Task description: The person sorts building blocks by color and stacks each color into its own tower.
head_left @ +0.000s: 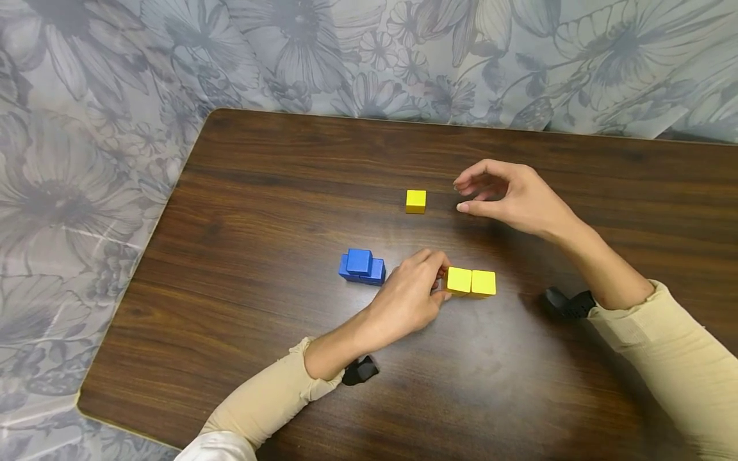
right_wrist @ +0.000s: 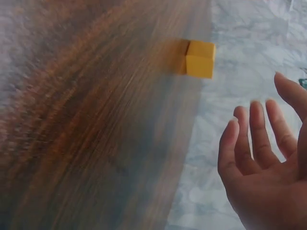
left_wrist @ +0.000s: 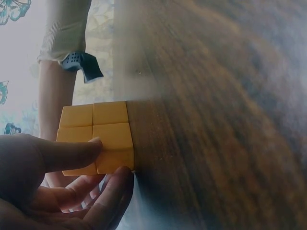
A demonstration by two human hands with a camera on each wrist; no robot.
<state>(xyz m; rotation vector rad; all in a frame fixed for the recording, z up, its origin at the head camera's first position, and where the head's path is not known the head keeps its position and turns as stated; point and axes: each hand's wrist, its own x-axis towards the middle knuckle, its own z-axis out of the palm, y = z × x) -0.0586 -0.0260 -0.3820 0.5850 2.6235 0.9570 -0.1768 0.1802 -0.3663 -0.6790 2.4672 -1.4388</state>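
Four-square faces of a block of yellow cubes (head_left: 483, 283) show in the left wrist view, stacked two high in two columns side by side. My left hand (head_left: 406, 291) pinches the left column, its thumb (left_wrist: 79, 154) across one face and fingertips (left_wrist: 117, 184) on the opposite side near the table. My right hand (head_left: 516, 195) hovers over the table with fingers loosely curved and nothing between them. A single yellow cube (head_left: 416, 202) lies just left of its fingertips. In the right wrist view that cube (right_wrist: 200, 59) is apart from the hand.
Left of my left hand stands a small pile of blue cubes (head_left: 362, 267), one resting on top of the others. The dark wooden table (head_left: 259, 192) has rounded corners and meets flower-patterned covering (head_left: 323, 51) at the back and left. Dark straps hang below both wrists.
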